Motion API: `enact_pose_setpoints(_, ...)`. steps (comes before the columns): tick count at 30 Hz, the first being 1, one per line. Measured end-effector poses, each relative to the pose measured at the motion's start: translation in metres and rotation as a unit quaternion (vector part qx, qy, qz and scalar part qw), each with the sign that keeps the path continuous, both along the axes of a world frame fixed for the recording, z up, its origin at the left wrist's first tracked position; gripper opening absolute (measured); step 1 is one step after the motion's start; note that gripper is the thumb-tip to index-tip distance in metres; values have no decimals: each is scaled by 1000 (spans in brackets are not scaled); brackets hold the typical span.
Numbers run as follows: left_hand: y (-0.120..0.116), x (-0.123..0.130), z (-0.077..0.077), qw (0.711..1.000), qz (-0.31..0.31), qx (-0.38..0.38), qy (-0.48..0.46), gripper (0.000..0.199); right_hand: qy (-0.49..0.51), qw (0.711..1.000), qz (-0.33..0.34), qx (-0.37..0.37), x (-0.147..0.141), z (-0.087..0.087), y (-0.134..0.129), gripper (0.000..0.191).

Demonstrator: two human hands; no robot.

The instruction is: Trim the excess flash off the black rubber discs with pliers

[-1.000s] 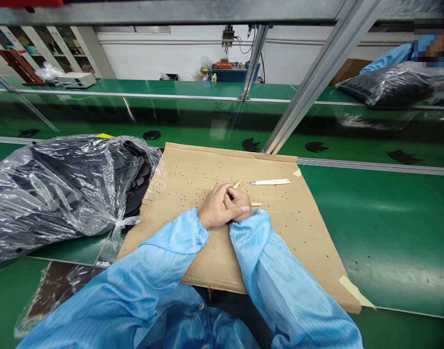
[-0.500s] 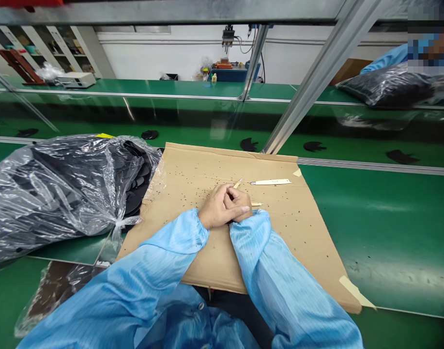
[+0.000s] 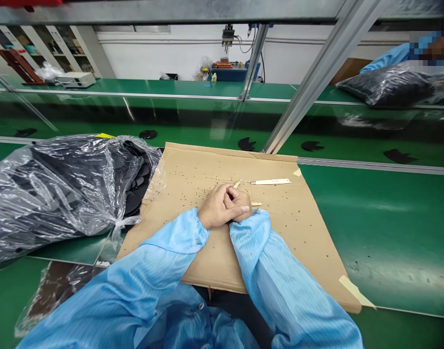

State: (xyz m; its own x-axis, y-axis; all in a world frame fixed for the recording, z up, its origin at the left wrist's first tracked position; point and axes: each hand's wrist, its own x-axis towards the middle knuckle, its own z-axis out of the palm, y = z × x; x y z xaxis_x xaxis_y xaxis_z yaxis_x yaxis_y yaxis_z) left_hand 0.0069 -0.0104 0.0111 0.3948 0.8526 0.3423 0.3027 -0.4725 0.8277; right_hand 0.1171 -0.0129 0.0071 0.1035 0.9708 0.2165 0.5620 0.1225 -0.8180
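The left hand lies crossed against the right hand over the middle of a cardboard sheet spread on the green counter. The left thumb reaches across near the right wrist. The fingers of both hands are folded in close and partly hidden, so I cannot tell whether they hold anything.

Just beyond the right hand, clear of it, the marked tool lies flat on the sheet, its dark tip pointing left. The pointed tool pokes out behind the knuckles, and the half-hidden tool shows beside the right hand; whether skin touches either is unclear. All 3 are slim and cream-coloured and look light and stiff, with smooth handles that might slide a little. The marked tool seems best pinched mid-handle, away from the tip, which may be sharp.

To the left, the plastic bag of flat black pieces looks bulky, slippery and probably fairly heavy; its knot offers the surest hold, ideally with a palm supporting underneath.
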Motion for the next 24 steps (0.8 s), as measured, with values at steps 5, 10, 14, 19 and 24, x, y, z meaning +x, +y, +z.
enact_pose_setpoints(5,0,0,0,1000,0,0,-5,69,0,1000,2,-2,0,0,0,28)
enact_pose_setpoints(10,0,0,-1,1000,0,2,-3,68,-5,1000,3,5,1,-3,1,28)
enact_pose_setpoints(14,0,0,-1,1000,1,5,-1,68,-4,1000,0,16,1,-4,1,29)
enact_pose_setpoints(19,0,0,-1,1000,2,1,-1,68,0,1000,3,10,0,-3,1,29)
enact_pose_setpoints(24,1,0,-2,1000,1,2,1,69,-4,1000,3,6,1,-2,1,28)
